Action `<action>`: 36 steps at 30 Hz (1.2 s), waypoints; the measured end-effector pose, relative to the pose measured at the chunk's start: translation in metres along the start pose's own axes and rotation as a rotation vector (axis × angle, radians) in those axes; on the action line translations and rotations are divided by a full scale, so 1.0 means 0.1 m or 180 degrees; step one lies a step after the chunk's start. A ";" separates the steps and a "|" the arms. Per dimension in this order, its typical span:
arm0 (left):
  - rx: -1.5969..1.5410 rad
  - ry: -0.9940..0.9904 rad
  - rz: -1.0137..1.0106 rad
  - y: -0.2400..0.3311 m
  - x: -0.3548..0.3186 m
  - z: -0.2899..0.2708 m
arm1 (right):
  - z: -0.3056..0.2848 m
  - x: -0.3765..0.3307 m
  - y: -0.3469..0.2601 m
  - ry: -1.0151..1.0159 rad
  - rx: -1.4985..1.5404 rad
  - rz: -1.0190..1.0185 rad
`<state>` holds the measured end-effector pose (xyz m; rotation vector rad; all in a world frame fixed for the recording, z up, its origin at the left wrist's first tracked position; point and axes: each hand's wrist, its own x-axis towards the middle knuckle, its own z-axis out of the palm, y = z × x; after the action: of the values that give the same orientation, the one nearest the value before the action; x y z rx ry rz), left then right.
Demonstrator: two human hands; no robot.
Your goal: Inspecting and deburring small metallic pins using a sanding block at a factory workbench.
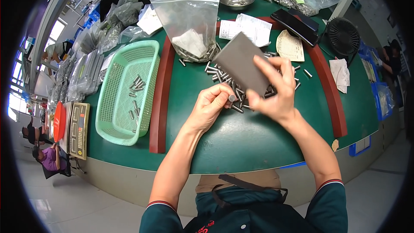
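My left hand (210,106) pinches a small metal pin (232,98) between thumb and fingers, its round end facing right. My right hand (277,90) grips a flat, dark grey rectangular pad (243,63) by its right side, slightly blurred. The pad is tilted above a loose pile of metal pins (238,99) on the green table (241,142) and hides part of it. Whether the pad touches the pile I cannot tell. Beyond my left hand stands a clear plastic bag (189,21) with more pins and a white paper inside.
Left of the red rail (158,103), a green perforated basket (147,116) holds several pins. Another red rail (330,90) curves along the right. A phone (296,26), a black fan (343,36), papers (252,28) and a metal bowl (237,0) lie farther back.
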<state>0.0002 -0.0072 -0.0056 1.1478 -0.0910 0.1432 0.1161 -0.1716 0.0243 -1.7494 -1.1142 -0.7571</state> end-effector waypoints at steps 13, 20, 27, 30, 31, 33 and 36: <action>0.0319 0.0771 -0.0399 0.02 -0.06 0.16 | -0.07 -0.03 -0.33 -0.0454 0.0579 -0.0591; -0.0147 -0.0155 0.0304 0.02 0.03 0.10 | -0.14 0.03 0.00 -0.0120 0.0388 0.0146; -0.0225 0.1401 -0.0093 0.03 -0.09 0.38 | -0.07 -0.02 -0.29 -0.0288 0.0648 -0.0481; 0.0170 -0.0439 0.0181 0.02 -0.04 0.00 | -0.06 0.03 0.03 -0.0008 -0.0076 0.0161; 0.0060 0.0109 -0.0007 0.05 -0.04 0.16 | -0.11 0.00 -0.03 -0.0001 0.0167 -0.0035; 0.0100 0.0976 -0.0502 -0.02 -0.04 0.20 | -0.13 -0.07 -0.29 -0.0342 0.0648 -0.0490; -0.0200 0.1294 -0.0511 0.04 -0.05 0.36 | -0.06 -0.04 -0.29 -0.0278 0.0543 -0.0513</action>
<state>-0.0054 -0.0385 0.0121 1.0390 0.3538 0.2265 0.0877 -0.1728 0.0336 -1.5759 -1.3514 -0.6657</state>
